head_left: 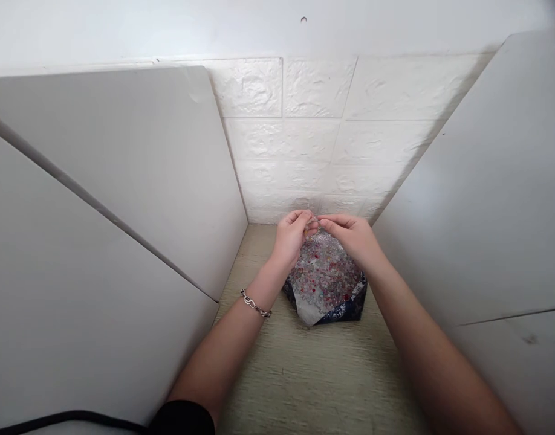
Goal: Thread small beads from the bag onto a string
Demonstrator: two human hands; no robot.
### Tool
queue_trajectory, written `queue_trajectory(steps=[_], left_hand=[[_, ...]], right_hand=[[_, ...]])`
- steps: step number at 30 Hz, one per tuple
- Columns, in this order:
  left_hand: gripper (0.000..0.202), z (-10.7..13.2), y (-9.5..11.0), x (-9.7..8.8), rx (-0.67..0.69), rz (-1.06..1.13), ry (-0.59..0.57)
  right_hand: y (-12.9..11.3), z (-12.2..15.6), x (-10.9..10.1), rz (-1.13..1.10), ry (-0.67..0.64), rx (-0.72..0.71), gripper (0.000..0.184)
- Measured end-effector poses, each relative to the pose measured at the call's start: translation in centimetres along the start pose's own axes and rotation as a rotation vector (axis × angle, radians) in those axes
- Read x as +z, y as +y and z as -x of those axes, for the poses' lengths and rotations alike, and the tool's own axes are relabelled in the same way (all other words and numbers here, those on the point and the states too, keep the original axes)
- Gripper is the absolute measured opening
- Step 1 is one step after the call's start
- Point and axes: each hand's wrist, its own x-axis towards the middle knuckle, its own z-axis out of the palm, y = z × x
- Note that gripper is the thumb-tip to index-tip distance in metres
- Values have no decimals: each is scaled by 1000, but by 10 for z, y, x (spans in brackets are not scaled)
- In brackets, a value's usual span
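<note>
A clear plastic bag of small pink, red and pale beads (pixel 325 275) sits in a dark blue patterned box (pixel 350 308) on the pale wooden desk (pixel 314 374). Both hands meet just above the bag's far edge. My left hand (pixel 292 234) has its fingers curled in a pinch, and a chain bracelet (pixel 256 305) circles that wrist. My right hand (pixel 353 234) is pinched too, fingertips touching those of the left. Something tiny sits between the fingertips; I cannot make out what it is.
White partition boards stand close on the left (pixel 123 199) and right (pixel 477 199), narrowing the desk to a wedge. A white brick-textured wall (pixel 305 139) closes the back. A black cable (pixel 69 418) runs along the bottom left corner.
</note>
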Motion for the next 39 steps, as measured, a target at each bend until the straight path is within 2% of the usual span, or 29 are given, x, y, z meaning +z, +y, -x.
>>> queue_trajectory(steps=[3,6,12,16,19,23,28,32,39], left_hand=[[16,-3,-8,-3,-15,28,8],[15,-4,-13,-4,-34,54,3],[12,-5,-17,-7,-79,57,13],[14,-5,-18,-9,-105,65,6],[16,-5,-19,-9,-115,63,-12],[20,-6,-21,-10,-99,45,-21],[16,-9,-19,-12,24,-214,-5],[12,-10,-15,-14,154,-435,-41],[14,-11,-10,-16,219,-564,-125]], right_hand=[[3,1,7,38,56,-48,23],[10,0,10,180,93,-168,21],[25,-1,8,496,87,-461,21],[31,0,9,628,65,-561,24],[28,0,11,596,82,-550,20],[21,0,12,517,127,-470,13],[17,0,8,550,152,-413,11],[15,-1,5,626,125,-400,12],[11,-1,1,742,103,-412,14]])
